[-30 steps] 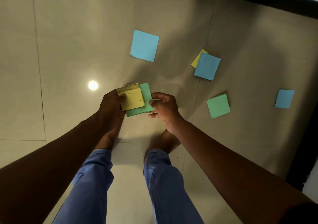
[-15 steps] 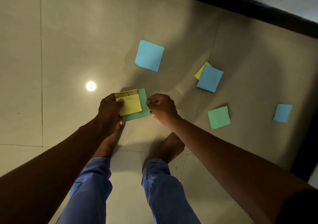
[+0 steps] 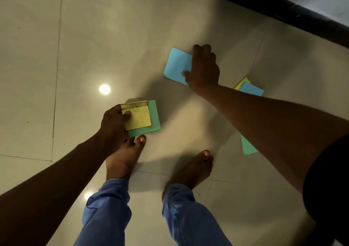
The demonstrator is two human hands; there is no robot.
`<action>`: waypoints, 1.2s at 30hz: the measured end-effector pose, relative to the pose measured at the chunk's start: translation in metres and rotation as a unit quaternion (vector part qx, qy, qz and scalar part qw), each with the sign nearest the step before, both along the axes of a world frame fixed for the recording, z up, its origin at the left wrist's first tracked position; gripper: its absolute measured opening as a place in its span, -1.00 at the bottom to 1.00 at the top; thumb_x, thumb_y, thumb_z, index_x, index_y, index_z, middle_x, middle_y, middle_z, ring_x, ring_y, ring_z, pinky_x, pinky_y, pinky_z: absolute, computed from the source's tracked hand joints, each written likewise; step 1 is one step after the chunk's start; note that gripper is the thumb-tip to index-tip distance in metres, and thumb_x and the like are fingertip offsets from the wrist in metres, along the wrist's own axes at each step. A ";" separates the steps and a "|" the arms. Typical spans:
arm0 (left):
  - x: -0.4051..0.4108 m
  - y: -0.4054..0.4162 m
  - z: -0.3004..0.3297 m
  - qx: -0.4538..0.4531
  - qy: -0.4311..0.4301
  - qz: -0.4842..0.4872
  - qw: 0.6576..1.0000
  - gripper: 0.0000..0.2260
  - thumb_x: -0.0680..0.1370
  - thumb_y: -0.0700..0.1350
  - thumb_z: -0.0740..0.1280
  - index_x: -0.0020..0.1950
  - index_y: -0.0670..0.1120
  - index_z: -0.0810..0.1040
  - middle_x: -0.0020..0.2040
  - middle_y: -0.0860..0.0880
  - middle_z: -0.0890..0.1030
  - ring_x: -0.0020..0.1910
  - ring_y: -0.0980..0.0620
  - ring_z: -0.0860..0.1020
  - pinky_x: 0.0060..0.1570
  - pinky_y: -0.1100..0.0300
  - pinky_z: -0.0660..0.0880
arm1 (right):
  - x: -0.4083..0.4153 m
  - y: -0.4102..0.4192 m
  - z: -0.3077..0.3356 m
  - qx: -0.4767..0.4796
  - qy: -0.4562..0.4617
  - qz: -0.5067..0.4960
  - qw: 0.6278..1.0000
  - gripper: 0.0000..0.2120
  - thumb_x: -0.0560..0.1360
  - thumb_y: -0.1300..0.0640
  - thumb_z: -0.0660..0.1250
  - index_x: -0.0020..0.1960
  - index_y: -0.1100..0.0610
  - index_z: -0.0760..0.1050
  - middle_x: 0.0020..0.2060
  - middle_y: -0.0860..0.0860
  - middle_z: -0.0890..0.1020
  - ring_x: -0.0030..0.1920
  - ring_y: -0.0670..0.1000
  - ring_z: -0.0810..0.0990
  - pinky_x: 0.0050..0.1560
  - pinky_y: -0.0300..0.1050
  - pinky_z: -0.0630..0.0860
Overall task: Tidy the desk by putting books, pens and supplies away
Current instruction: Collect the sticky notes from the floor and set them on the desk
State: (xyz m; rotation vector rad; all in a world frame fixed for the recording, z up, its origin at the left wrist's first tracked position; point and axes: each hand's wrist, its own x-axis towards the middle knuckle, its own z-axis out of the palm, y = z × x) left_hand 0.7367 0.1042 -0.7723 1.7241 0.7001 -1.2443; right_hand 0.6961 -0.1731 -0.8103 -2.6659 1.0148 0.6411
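Sticky notes (image 3: 140, 118) clamped in left hand (image 3: 113, 122); right hand (image 3: 204, 69) half-hides blue note (image 3: 176, 65), grip unclear.

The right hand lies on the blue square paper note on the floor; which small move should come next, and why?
Probably pinch and lift the blue square paper note: the right hand rests on its edge, while the left hand holds the yellow and green paper stack.

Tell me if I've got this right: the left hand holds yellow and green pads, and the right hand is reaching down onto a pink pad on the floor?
Not quite: the head view shows the right hand on a blue pad, not pink. The left hand does hold the yellow pad over the green pad.
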 end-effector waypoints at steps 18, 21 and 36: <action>-0.004 -0.023 0.017 -0.043 0.008 -0.016 0.999 -0.76 0.71 -0.28 0.14 0.08 -0.05 0.57 -0.06 -0.08 0.58 -0.10 -0.06 0.56 -0.08 0.07 0.53 | -0.031 0.004 0.017 0.238 -0.136 -0.345 0.897 -0.78 0.41 0.24 0.43 0.03 0.07 0.55 -0.07 -0.03 0.63 0.01 0.07 0.66 0.05 0.01 0.64; -0.010 -0.028 0.022 -0.062 0.019 -0.014 0.998 -0.75 0.71 -0.29 0.13 0.10 -0.05 0.56 -0.07 -0.07 0.58 -0.09 -0.06 0.57 -0.04 0.03 0.51 | -0.065 0.017 0.032 0.291 -0.167 -0.376 0.864 -0.85 0.35 0.15 0.40 -0.13 -0.06 0.60 -0.15 -0.01 0.71 -0.07 0.06 0.70 -0.03 0.15 0.66; -0.055 -0.050 0.033 -0.098 0.031 -0.129 0.986 -0.75 0.70 -0.30 0.16 0.11 -0.04 0.58 -0.12 0.00 0.59 -0.20 0.08 0.59 -0.28 0.27 0.54 | -0.165 0.049 0.073 0.393 -0.122 -0.333 0.848 -0.76 0.60 0.29 0.30 0.19 0.12 0.65 0.07 0.13 0.69 0.01 0.15 0.69 -0.27 -0.15 0.63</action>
